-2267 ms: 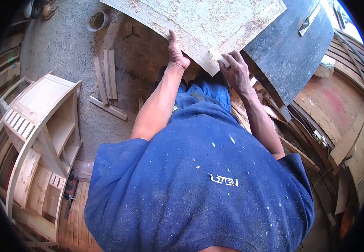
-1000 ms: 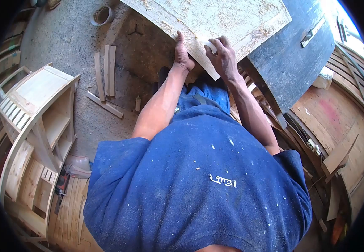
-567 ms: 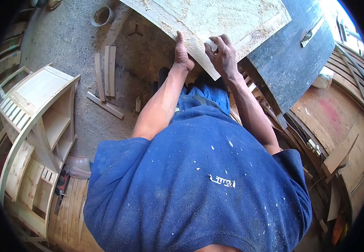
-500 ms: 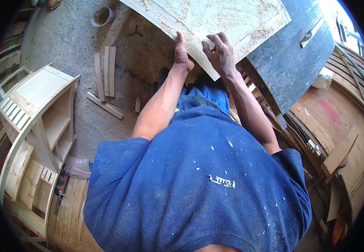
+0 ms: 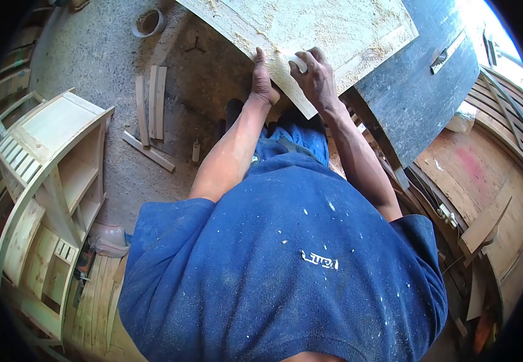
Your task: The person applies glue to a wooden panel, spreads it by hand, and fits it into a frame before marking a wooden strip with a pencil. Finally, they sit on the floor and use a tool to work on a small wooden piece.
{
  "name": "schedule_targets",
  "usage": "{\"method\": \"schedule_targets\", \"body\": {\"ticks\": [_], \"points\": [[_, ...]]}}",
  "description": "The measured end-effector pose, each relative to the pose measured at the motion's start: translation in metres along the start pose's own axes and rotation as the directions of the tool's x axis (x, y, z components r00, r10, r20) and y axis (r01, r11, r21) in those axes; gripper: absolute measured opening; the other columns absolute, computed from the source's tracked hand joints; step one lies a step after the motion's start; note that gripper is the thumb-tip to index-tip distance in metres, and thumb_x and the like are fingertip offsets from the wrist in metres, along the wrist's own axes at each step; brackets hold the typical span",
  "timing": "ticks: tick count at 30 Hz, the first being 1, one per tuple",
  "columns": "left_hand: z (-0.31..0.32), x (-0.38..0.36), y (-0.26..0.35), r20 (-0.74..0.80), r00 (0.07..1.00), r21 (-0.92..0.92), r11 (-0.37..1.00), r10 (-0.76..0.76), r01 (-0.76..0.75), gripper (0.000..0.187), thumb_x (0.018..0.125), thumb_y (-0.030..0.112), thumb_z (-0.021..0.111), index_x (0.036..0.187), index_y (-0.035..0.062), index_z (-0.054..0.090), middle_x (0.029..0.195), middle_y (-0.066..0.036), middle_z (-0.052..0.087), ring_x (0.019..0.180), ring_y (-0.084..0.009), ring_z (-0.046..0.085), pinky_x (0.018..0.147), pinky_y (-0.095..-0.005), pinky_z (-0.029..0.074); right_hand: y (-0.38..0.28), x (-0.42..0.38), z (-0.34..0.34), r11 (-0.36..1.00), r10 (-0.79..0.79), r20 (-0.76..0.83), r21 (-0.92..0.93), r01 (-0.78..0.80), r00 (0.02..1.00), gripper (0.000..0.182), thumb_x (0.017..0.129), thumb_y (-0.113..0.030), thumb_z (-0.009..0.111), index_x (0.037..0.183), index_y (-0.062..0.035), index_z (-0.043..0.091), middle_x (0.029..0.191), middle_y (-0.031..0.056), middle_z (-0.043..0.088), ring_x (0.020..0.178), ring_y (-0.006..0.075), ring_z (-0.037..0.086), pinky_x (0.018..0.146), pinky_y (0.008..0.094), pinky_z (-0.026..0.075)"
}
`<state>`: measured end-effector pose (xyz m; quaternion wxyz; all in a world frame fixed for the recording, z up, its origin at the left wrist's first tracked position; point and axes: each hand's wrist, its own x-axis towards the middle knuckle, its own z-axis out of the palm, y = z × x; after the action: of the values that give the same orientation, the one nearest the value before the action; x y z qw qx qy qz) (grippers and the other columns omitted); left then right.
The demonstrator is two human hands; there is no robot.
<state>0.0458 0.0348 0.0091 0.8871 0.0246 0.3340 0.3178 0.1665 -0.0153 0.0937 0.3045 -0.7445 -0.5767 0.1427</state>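
Note:
A large pale wooden panel dusted with sawdust lies across the top of the view. My left hand grips its near edge, thumb on top. My right hand rests on the panel's near corner, fingers closed on a small white object, possibly a sanding piece, pressed against the wood.
A dark table saw top with a blade slot adjoins the panel on the right. Curved wooden furniture frames stand at the left. Loose wood strips and a tape roll lie on the concrete floor. Planks and offcuts pile at the right.
My right hand has slid left along the panel's edge from the corner toward my left hand, carrying the white piece. The left hand has kept its grip on the edge.

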Motion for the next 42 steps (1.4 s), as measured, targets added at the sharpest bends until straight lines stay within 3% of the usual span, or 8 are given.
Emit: {"method": "schedule_targets", "body": {"ticks": [11,17,20,25,28,33,40,42], "points": [[0.01,-0.006,0.005,0.069,0.996,0.005,0.998,0.056,-0.056,0.081,0.094,0.073,0.044,0.142,0.0078,0.048,0.134,-0.012,0.06,0.121,-0.0271,0.06,0.103,-0.0452,0.049,0.002,-0.007,-0.013,0.957,0.258,-0.121,0.168,-0.237,0.958,0.024,0.088,-0.02,0.075,0.102,-0.0008,0.072,0.088,0.0142,0.064,0.07,0.0224,0.064,0.065,0.0338,0.052],[0.014,-0.014,0.012,0.097,0.995,-0.003,1.0,-0.008,0.008,0.084,0.092,0.074,0.047,0.147,0.0096,0.044,0.141,-0.011,0.056,0.128,-0.0297,0.055,0.107,-0.0505,0.045,0.005,-0.002,-0.013,0.681,0.559,0.12,0.498,-0.536,0.821,0.034,0.096,-0.026,0.07,0.113,0.0032,0.066,0.087,0.0105,0.069,0.065,0.0113,0.063,0.057,0.0264,0.051],[0.012,-0.012,0.016,0.1,0.994,-0.03,0.998,-0.053,0.056,0.086,0.091,0.073,0.052,0.148,0.0098,0.043,0.141,-0.011,0.056,0.129,-0.0306,0.054,0.108,-0.0516,0.044,0.009,0.003,-0.013,0.612,0.577,0.155,0.568,-0.55,0.802,0.039,0.097,-0.028,0.07,0.117,0.0041,0.064,0.084,0.0097,0.069,0.067,0.0096,0.064,0.054,0.0242,0.049],[0.0,0.021,0.074,-0.009,0.979,-0.031,0.979,0.202,-0.202,0.09,0.083,0.054,0.076,0.15,0.0053,0.04,0.143,-0.012,0.054,0.13,-0.0331,0.051,0.112,-0.0516,0.039,0.015,0.013,-0.01,0.543,0.556,0.145,0.683,-0.489,0.819,0.038,0.096,-0.025,0.071,0.118,0.0056,0.063,0.094,0.0114,0.068,0.073,0.0133,0.066,0.056,0.0246,0.051],[0.005,0.038,0.151,-0.188,0.965,0.422,0.902,0.184,-0.09,0.069,0.081,0.034,0.083,0.126,-0.0112,0.057,0.13,-0.023,0.06,0.124,-0.03,0.056,0.105,-0.0489,0.048,0.012,0.02,-0.009,0.558,0.55,0.15,0.667,-0.495,0.822,0.039,0.097,-0.025,0.071,0.118,0.0059,0.063,0.094,0.0115,0.069,0.074,0.0138,0.067,0.057,0.0246,0.052],[-0.02,0.09,0.141,-0.378,0.796,0.598,0.781,0.473,-0.18,0.068,0.062,0.026,0.097,0.106,-0.012,0.06,0.12,-0.025,0.062,0.119,-0.0328,0.057,0.101,-0.0572,0.047,0.0,0.039,0.0,0.614,0.501,0.163,0.625,-0.483,0.85,0.038,0.097,-0.025,0.07,0.119,0.0055,0.063,0.095,0.0124,0.07,0.074,0.0138,0.067,0.057,0.0252,0.053],[0.001,0.075,0.14,-0.4,0.76,0.584,0.782,0.512,-0.219,0.066,0.057,0.03,0.099,0.091,-0.0082,0.057,0.114,-0.028,0.059,0.113,-0.0326,0.055,0.101,-0.0595,0.044,-0.004,0.054,0.028,0.742,0.414,0.149,0.516,-0.428,0.898,0.032,0.094,-0.023,0.072,0.112,0.0023,0.067,0.092,0.0117,0.069,0.074,0.0151,0.068,0.061,0.0286,0.055],[0.005,0.075,0.137,-0.408,0.731,0.592,0.768,0.547,-0.244,0.061,0.059,0.028,0.099,0.088,-0.0087,0.059,0.105,-0.022,0.061,0.103,-0.0277,0.058,0.095,-0.0556,0.049,-0.012,0.062,0.032,0.922,0.251,-0.003,0.304,-0.238,0.968,0.029,0.091,-0.023,0.074,0.109,-0.001,0.07,0.093,0.0139,0.069,0.076,0.0203,0.068,0.067,0.0338,0.055]]}}
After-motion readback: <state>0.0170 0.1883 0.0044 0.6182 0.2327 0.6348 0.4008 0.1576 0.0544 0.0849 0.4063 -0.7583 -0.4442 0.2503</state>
